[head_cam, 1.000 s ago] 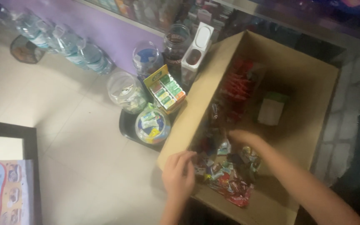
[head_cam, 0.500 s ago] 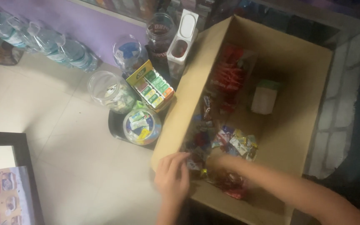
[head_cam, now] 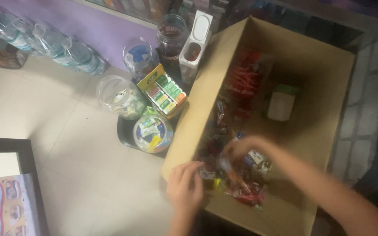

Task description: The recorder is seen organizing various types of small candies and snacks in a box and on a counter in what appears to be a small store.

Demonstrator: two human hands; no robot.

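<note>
Cardboard box (head_cam: 311,87) holds the wrapped candies (head_cam: 237,179); my left hand (head_cam: 184,188) curls on its near wall, my right hand (head_cam: 241,146) blurs, grip unclear. Hasty rummaging could scatter sweets.

Cardboard box (head_cam: 206,100) on the floor (head_cam: 66,144), wrapped sweets (head_cam: 237,183) in its near end, left hand (head_cam: 184,188) at its near left corner, right hand (head_cam: 241,146) inside over the sweets, jars (head_cam: 119,96) and tray (head_cam: 125,133) left of the box, bottles (head_cam: 53,43) further left.
</note>
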